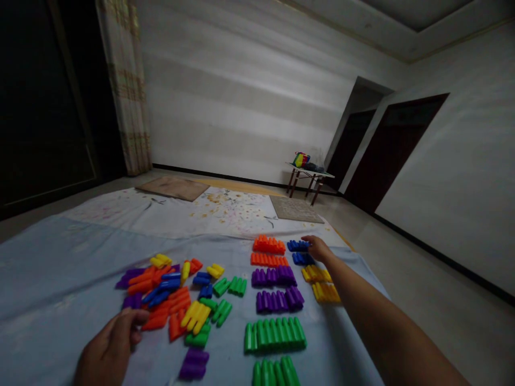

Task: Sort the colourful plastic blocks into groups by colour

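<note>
Left hand [110, 348] curled beside orange pieces [155, 323]; right hand [317, 248] hovered at blue pieces [296, 246] near the cloth's [364, 264] right edge; whether either pinched, unclear; pieces seemed light, stiff, best side-gripped.

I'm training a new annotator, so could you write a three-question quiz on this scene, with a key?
1. True or false: the person's left hand is on the green plastic rows.
2. Among the neat rows of ribbed plastic pieces, which colour lies nearest the camera? A) orange B) green C) purple
3. Fill in: the fingers of the right hand are at the small ____ plastic pieces.

Key: 1 false; 2 B; 3 blue.
</note>
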### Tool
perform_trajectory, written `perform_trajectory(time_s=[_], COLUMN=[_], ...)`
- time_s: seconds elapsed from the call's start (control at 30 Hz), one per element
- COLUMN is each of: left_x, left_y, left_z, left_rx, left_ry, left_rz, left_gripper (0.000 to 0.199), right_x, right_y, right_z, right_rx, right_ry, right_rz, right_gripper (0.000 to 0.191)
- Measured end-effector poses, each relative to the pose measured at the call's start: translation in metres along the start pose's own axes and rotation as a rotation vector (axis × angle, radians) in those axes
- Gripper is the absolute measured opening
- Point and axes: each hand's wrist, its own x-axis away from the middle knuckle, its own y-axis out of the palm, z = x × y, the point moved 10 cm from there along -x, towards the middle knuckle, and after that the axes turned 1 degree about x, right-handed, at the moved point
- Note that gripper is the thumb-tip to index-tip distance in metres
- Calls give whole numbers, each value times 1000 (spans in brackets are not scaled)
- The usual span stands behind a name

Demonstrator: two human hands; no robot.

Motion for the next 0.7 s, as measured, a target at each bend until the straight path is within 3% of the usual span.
perform_trajectory(time_s=[0.07,0.17,0.27,0.37,0.47,0.57,0.7], left_x=[5,11,14,15,16,16,16], left_y=[3,0,-2,-1,0,1,1], left_z=[4,20,27,27,24,23,24], left_rx=[79,124,148,160,175,193,192], left_ry=[-45,-18,-19,-14,-6,13,30], left_rz=[-58,-58,-50,-65,-78,-81,-85], left_gripper=[44,43,43,41,41,41,43], right_x=[5,19,47,91,121,127,120], right_y=[-5,0,18,39,59,80,100], right_z=[-19,-71,-147,-238,-299,-325,-331], right_rx=[-24,-78,-149,-269,-241,-137,-17], right_ry=[-15,-104,-266,-554,-647,-575,-459], right_rz=[43,58,-13,-139,-212,-237,-264], right_gripper=[48,42,37,34,33,29,24])
